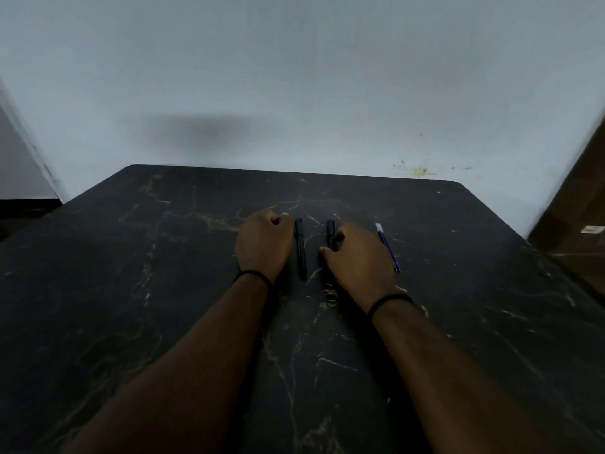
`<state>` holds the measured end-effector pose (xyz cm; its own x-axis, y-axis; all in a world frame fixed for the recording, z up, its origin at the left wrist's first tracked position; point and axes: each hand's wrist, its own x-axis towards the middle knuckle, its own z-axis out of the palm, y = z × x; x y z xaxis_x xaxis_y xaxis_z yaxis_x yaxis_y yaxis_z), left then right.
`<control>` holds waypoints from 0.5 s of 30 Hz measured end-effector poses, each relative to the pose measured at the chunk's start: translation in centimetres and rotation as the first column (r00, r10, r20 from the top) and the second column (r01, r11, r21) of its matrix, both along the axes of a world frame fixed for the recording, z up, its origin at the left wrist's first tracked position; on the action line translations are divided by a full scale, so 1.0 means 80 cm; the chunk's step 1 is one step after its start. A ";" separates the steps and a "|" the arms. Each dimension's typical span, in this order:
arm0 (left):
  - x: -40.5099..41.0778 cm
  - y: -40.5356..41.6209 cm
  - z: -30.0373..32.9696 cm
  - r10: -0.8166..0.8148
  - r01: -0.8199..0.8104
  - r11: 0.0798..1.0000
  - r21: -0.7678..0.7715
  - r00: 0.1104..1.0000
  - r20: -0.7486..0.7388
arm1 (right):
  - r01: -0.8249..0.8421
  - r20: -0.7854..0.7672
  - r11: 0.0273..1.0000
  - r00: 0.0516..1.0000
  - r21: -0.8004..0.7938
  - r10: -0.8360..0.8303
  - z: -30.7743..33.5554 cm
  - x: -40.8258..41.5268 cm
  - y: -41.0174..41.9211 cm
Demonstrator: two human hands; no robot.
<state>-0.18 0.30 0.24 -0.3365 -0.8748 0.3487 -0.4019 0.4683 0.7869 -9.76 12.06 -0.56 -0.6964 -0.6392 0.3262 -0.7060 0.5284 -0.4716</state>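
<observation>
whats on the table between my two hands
In the head view, two black markers lie side by side: the left marker beside the left hand, the right marker partly under the right hand.
</observation>
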 end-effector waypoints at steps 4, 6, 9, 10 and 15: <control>-0.001 -0.001 -0.001 -0.005 0.005 1.000 -0.026 1.000 0.005 | 0.021 0.021 0.997 1.000 0.072 -0.023 0.004 0.000 0.002; -0.002 -0.003 -0.002 -0.016 0.016 0.999 -0.037 1.000 -0.007 | 0.037 0.031 0.996 0.999 0.079 -0.039 0.006 0.002 0.003; -0.003 -0.004 -0.003 -0.013 0.011 0.999 -0.040 0.998 -0.058 | 0.063 0.072 0.998 0.995 0.031 -0.066 0.008 0.007 0.002; -0.004 -0.004 -0.003 -0.006 0.004 1.000 -0.023 0.996 -0.085 | 0.076 0.089 0.997 0.993 -0.028 -0.073 0.010 0.010 0.002; -0.005 -0.001 0.002 -0.040 0.061 0.996 0.067 0.959 -0.280 | -0.042 -0.183 0.955 0.983 -0.294 -0.013 0.019 0.026 -0.001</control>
<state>-0.58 0.21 0.41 -0.2802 -0.8861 0.3692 -0.1400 0.4182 0.8975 -7.71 12.00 0.94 -0.5998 -0.5042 0.6213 -0.8002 0.3742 -0.4687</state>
